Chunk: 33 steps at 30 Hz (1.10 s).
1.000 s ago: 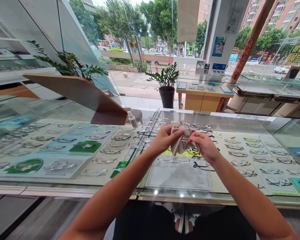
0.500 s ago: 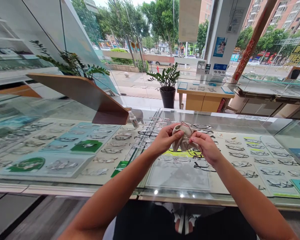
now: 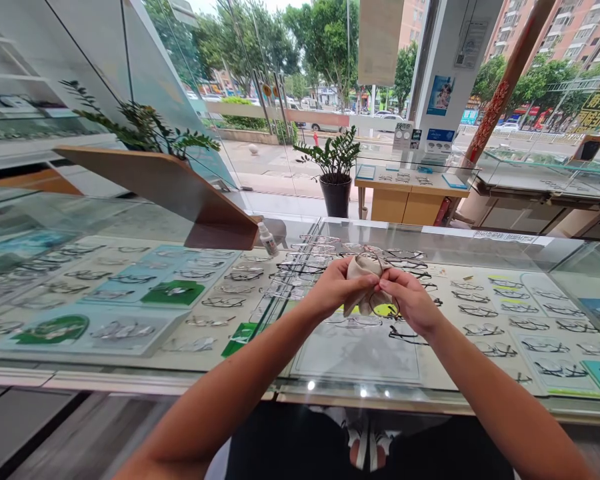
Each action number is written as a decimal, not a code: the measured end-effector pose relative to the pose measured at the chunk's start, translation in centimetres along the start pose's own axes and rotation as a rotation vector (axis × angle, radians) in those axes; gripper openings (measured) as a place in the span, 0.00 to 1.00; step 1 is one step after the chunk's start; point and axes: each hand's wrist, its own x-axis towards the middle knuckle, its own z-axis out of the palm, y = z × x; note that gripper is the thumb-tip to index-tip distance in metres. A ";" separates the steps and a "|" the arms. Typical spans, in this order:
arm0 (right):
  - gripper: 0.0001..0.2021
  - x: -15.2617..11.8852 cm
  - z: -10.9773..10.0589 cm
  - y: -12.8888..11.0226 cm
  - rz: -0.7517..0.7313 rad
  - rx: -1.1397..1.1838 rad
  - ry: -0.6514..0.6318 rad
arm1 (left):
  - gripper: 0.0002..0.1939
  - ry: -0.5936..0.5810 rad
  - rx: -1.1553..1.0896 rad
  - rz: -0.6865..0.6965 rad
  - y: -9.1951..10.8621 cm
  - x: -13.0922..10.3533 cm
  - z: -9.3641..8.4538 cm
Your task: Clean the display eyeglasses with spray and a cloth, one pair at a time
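Note:
Above the glass counter, my left hand (image 3: 339,288) is closed on a beige cloth (image 3: 364,268), bunched between thumb and fingers. My right hand (image 3: 409,297) pinches a thin-framed pair of eyeglasses (image 3: 386,309) near the middle of the frame. The cloth lies against the frame and hides part of it. One round lens rim hangs below the fingers; the other rises behind the cloth. Both hands' fingertips meet at the frame. Beneath them, rows of eyeglasses (image 3: 353,321) are spread on the counter.
A small white spray bottle (image 3: 268,240) stands on the counter to the left, beside a tilted brown board (image 3: 155,183). The glass display counter (image 3: 360,387) holds several rows of frames on both sides. Beyond it are a potted plant (image 3: 336,193) and a wooden display table (image 3: 413,200).
My left hand has shifted slightly right, its thumb now at the middle of the eyeglasses. The cloth has been folded differently around the frame, and the eyeglasses have turned a little.

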 end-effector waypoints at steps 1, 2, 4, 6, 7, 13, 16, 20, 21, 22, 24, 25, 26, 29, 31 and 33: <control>0.20 0.0 -0.1 0.0 0.002 -0.007 -0.013 | 0.29 0.014 0.013 0.014 0.0 0.0 0.1; 0.20 0.0 -0.1 0.0 0.002 -0.021 -0.027 | 0.29 0.023 0.029 0.029 0.0 -0.1 0.1; 0.20 0.0 -0.2 0.0 -0.003 -0.060 -0.055 | 0.28 0.039 0.077 0.071 0.0 -0.2 0.1; 0.20 0.0 -0.3 0.2 0.000 -0.094 -0.084 | 0.28 0.065 0.147 0.127 -0.1 -0.2 0.1; 0.20 0.1 -0.3 0.3 0.003 -0.105 -0.093 | 0.28 0.082 0.181 0.153 -0.1 -0.2 0.0; 0.18 0.1 -0.1 0.1 -0.006 -0.065 -0.010 | 0.34 0.096 0.213 0.143 0.0 0.1 -0.2; 0.17 0.1 -0.1 -0.5 -0.003 -0.034 0.033 | 0.35 0.057 0.172 0.112 0.2 0.0 -0.1; 0.18 0.0 0.0 -0.7 0.015 0.004 0.022 | 0.30 0.032 0.153 0.115 0.3 -0.1 0.1; 0.18 -0.1 0.1 -0.7 0.031 0.021 0.013 | 0.29 0.019 0.151 0.123 0.3 -0.2 0.1; 0.18 -0.1 0.1 -0.6 0.048 0.038 0.004 | 0.28 0.006 0.152 0.132 0.4 -0.2 0.1; 0.19 -0.1 0.1 -0.4 0.064 0.046 -0.012 | 0.26 -0.001 0.174 0.158 0.3 -0.3 0.1; 0.19 -0.2 0.1 -0.3 0.057 0.031 -0.020 | 0.25 0.011 0.196 0.175 0.3 -0.4 0.2; 0.20 -0.2 0.1 -0.1 0.042 0.005 -0.031 | 0.25 0.035 0.225 0.196 0.3 -0.5 0.2; 0.21 -0.2 0.1 0.5 0.003 -0.084 -0.086 | 0.27 0.137 0.311 0.279 0.2 -0.9 0.7; 0.22 -0.3 0.2 0.8 0.002 -0.108 -0.114 | 0.29 0.184 0.330 0.333 0.1 -1.0 0.9; 0.22 -0.3 0.4 0.8 -0.001 -0.112 -0.108 | 0.33 0.188 0.326 0.346 0.1 -1.0 0.9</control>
